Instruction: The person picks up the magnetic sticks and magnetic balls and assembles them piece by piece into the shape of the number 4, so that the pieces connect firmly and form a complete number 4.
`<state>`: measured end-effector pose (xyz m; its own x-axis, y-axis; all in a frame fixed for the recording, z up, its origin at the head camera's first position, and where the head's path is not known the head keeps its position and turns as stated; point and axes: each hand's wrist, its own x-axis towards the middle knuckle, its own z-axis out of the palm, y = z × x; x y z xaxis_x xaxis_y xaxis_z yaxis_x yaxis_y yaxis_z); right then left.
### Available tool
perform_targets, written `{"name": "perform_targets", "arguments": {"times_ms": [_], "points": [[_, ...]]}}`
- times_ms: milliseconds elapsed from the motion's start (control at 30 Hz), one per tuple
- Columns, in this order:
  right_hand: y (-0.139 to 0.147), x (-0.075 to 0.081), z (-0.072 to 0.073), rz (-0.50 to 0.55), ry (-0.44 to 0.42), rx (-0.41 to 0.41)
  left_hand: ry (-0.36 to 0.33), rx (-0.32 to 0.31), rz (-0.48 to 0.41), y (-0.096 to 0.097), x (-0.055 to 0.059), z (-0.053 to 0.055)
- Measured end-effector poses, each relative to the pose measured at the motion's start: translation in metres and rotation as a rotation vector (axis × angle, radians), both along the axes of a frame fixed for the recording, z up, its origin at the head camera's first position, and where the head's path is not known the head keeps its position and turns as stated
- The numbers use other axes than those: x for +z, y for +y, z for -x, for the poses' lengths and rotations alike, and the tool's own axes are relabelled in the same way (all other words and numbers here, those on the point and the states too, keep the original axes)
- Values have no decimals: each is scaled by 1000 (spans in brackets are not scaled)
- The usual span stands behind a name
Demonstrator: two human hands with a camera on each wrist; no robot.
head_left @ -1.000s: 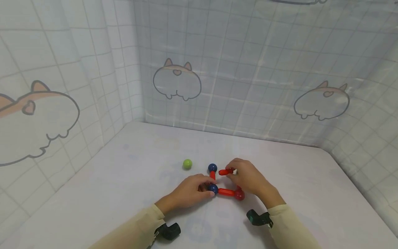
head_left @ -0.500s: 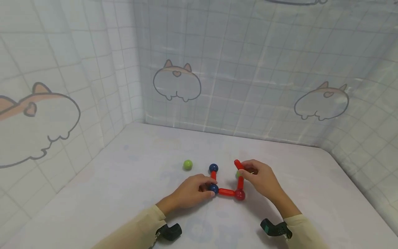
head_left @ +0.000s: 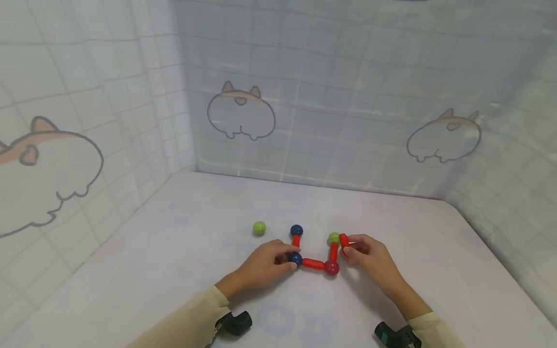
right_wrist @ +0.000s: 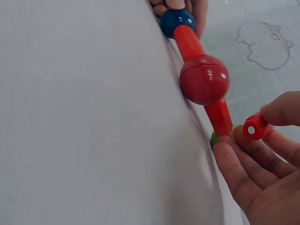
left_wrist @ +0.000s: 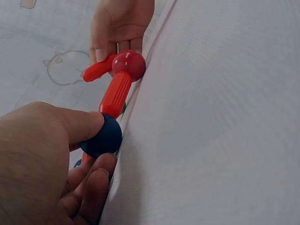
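One rod of four farther right

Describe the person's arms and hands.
The left sleeve and right sleeve are plain cream. The left wrist device and right wrist device are dark and curved, the latter with a green patch. The left hand and right hand are ungloved.

The red ball looks like smooth, glossy plastic with a fine seam; the blue balls and green balls are shiny too. The rods are ridged plastic, and the loose rod shows a pale, metal-looking disc in its end. The tabletop looks matt and cloth-like, the curtain creased with a faint sheen, the sleeves matt cloth.
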<state>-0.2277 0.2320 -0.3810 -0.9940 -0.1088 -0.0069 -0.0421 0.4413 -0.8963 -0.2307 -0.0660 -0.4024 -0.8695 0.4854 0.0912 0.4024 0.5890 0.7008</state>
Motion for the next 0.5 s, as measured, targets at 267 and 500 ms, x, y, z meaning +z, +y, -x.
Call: {"name": "perform_targets", "arguments": {"times_ms": [267, 500], "points": [[-6, -2, 1, -2, 7, 1, 1, 16, -25, -1, 0, 0], [-6, -5, 1, 6, 18, -2, 4, 19, -31, -1, -1, 0]]}}
